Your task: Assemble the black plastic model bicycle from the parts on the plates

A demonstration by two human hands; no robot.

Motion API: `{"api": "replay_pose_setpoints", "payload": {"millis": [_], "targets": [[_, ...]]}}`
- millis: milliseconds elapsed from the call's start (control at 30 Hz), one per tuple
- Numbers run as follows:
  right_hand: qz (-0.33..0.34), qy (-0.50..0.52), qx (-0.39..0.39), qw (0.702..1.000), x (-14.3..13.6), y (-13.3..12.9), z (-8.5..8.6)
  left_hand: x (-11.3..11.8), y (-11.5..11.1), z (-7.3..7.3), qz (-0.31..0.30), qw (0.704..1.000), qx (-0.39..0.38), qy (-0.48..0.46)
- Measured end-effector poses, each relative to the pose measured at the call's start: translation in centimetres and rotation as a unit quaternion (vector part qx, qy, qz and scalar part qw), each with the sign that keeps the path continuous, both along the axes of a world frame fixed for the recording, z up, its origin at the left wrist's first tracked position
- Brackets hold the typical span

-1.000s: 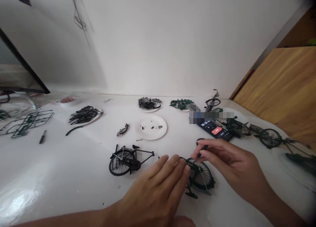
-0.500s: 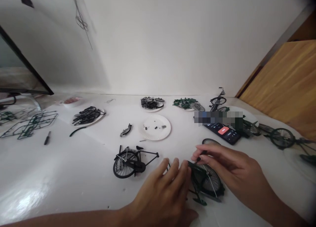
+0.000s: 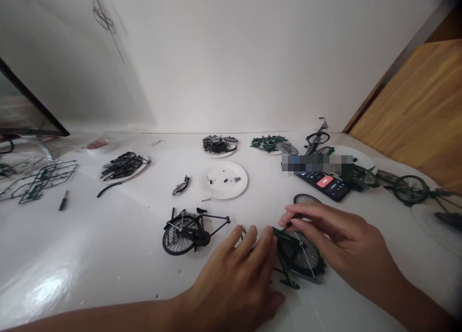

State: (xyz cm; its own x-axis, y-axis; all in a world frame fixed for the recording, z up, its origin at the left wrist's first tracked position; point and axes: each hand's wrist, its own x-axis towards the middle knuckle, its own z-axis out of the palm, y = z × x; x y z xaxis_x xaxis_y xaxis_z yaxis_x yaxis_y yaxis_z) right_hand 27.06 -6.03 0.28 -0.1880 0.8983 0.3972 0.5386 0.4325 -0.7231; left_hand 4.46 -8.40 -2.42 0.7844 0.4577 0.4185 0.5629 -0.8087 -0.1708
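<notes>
A dark green model bicycle (image 3: 285, 248) lies on its side on the white table, with a spoked rear wheel and a silver stay showing. My left hand (image 3: 243, 269) is closed over its frame and holds it down; the fingers and palm hide much of it. My right hand (image 3: 334, 236) pinches a slim dark tool (image 3: 296, 218) just above the frame near the wheel. The tool's tip is too small to make out. A loose wheel (image 3: 305, 197) shows partly behind my right hand. To the left lies a black model bicycle (image 3: 191, 231) with no front wheel.
A paper plate (image 3: 238, 190) holds tiny parts. More plates carry black parts (image 3: 124, 167) and green parts (image 3: 269, 143). A phone (image 3: 327, 183) lies near my right hand. A screwdriver (image 3: 63, 202) and green sprues (image 3: 39, 178) are at the left, finished-looking bicycles (image 3: 409, 190) at the right.
The view has shifted slightly, so the things on the table appear a little higher and further left. Both hands keep nearly the same hold on the green bicycle and the dark tool.
</notes>
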Motion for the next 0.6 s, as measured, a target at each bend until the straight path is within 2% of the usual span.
{"api": "replay_pose_setpoints", "payload": {"millis": [167, 600], "targets": [[0.019, -0.007, 0.033, 0.999, -0.03, -0.18, 0.33, -0.10, -0.14, 0.28, 0.013, 0.999, -0.011, 0.035], [0.032, 0.000, 0.027, 0.999, -0.03, -0.16, 0.18, -0.16, -0.26, 0.12, 0.017, 0.999, -0.030, 0.031]]}}
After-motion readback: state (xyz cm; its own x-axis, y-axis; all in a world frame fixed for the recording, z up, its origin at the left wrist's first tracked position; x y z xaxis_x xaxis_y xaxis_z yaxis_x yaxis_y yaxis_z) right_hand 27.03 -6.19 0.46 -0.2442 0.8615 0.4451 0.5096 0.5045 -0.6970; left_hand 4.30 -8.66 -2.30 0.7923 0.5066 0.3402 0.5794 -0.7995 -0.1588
